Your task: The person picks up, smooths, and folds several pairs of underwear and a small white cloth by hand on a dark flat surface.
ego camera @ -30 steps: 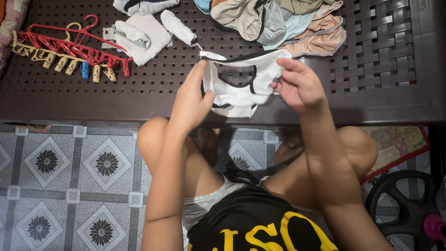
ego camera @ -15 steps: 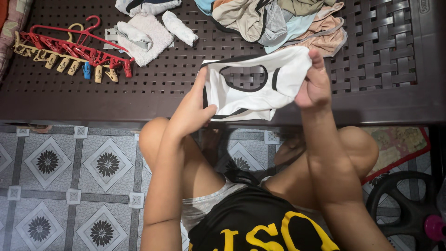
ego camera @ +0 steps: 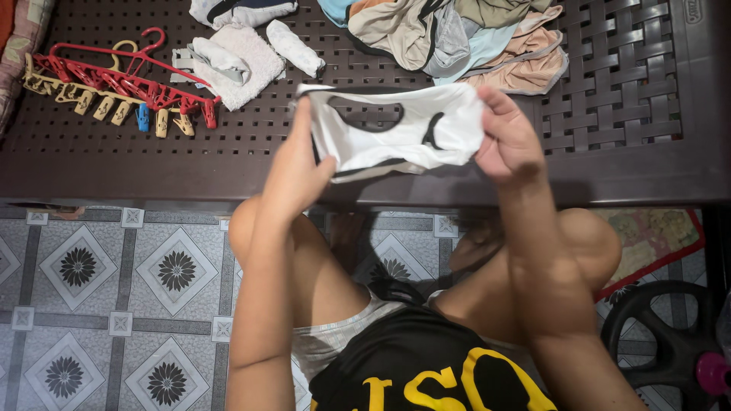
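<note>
- Since half a second before, the white garment [ego camera: 396, 129] had been spread flatter between both hands.
- Left hand [ego camera: 293, 171] and right hand [ego camera: 506, 141] each pinched an end above the dark surface [ego camera: 114, 167].
- Beyond lay a clothes pile [ego camera: 457, 38] and a red hanger [ego camera: 122, 76].

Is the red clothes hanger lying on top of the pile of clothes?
No, the red hanger lies on the dark table at the far left, well apart from the clothes pile.

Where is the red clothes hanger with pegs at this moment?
In the head view, the red hanger lies at the far left of the dark table, beside the white folded cloths.
</note>
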